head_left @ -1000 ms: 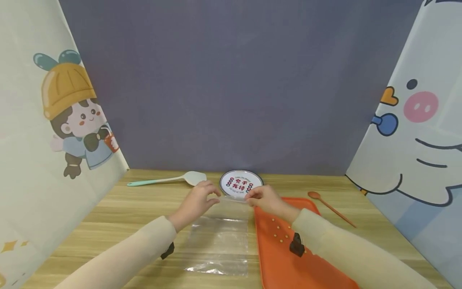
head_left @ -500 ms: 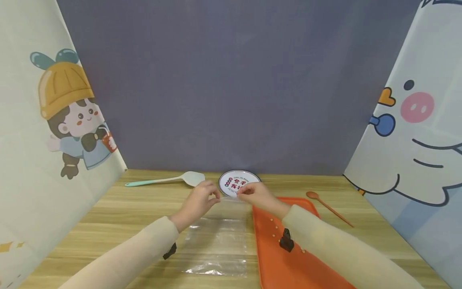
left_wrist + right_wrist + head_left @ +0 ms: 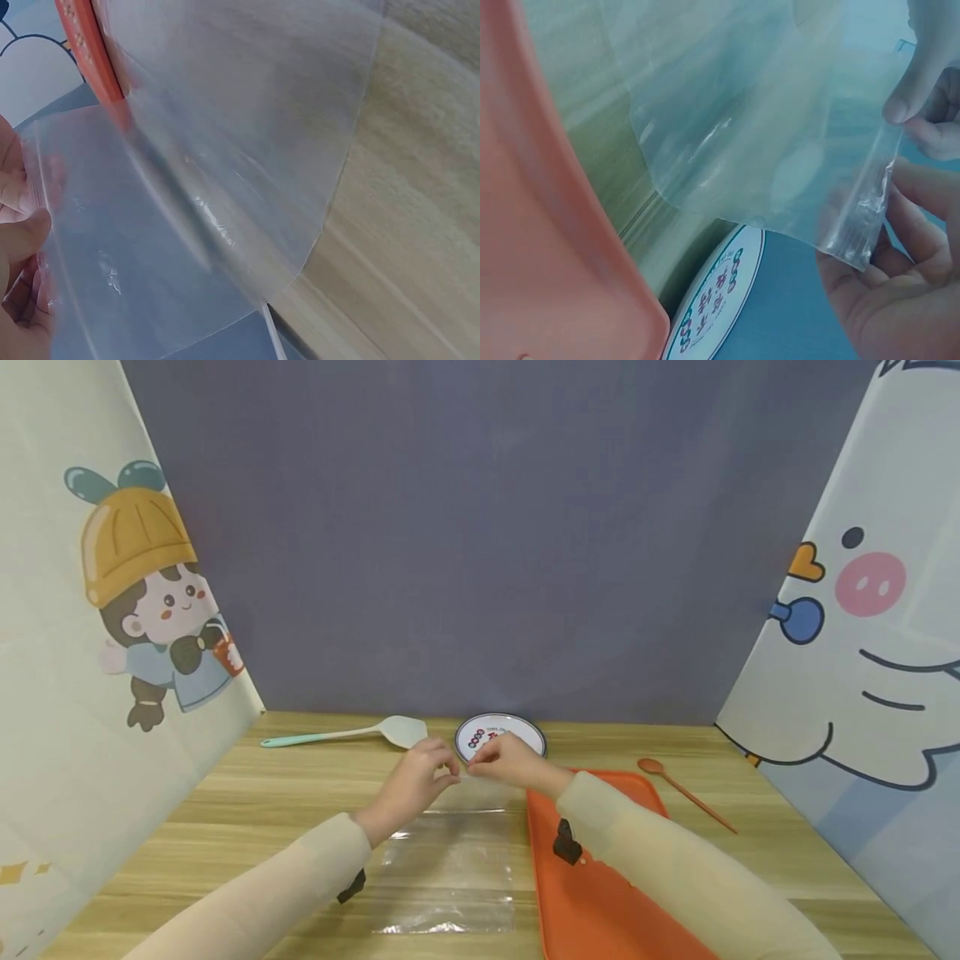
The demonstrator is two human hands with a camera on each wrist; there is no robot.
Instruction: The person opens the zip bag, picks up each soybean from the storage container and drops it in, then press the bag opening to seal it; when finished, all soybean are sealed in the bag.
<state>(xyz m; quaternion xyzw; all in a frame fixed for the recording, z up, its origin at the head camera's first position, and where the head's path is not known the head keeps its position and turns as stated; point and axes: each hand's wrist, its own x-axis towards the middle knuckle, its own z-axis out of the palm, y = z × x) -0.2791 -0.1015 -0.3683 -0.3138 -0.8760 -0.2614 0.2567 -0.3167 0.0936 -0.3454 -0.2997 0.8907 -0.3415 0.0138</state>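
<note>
A clear plastic zip bag (image 3: 457,877) lies over the wooden table, its top edge lifted towards the hands. The left hand (image 3: 411,785) pinches that edge between thumb and fingers. Close beside it, the right hand (image 3: 517,764) has its fingertips on the same edge. In the left wrist view the bag (image 3: 150,247) spreads away from the zip strip, with the thumb of a hand (image 3: 22,240) on it. The right wrist view has the right hand (image 3: 907,262) gripping the bag's crinkled corner, the left thumb pressing the strip further up.
An orange tray (image 3: 600,910) with small pale pieces stands to the right, partly under the right arm. Behind the hands is a white plate (image 3: 528,733) with red characters. A white spatula (image 3: 401,729) lies back left, an orange spoon (image 3: 690,795) at the right.
The right hand has moved left along the bag's top edge, right up to the left hand. The left hand stays almost in place, still pinching the edge.
</note>
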